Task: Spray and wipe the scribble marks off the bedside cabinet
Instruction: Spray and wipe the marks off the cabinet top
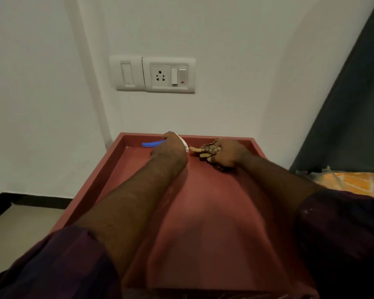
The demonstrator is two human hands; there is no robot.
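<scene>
Both arms reach far across the red cabinet (203, 212), all the way to the back edge by the wall (203, 29). The right hand (229, 153) has a spotty brown cloth (207, 148) bunched up under it. The fingers (221, 145) are curled down over the cloth and hold it flat on the cabinet top, most likely so it can rub hard in the back corner. The left hand (171, 147) holds the spray bottle (151, 144) just beside the cloth (you can only see its blue trigger and a bit of white). The bottle lies low and tipped over, close to the back rim, which looks like a way to keep the spray near the spot the cloth is working on. The left hand is closed round the bottle, but its fingers hide behind the back of the hand, so I cannot tell if one is on the trigger. I cannot see any scribble marks on the bare red top, and the hands may cover some. My guess is the wiping is well along or nearly done. A switch plate (156, 74) sits on the wall above, well away from the hands. A bed (358, 182) with an orange cover is on the right.
</scene>
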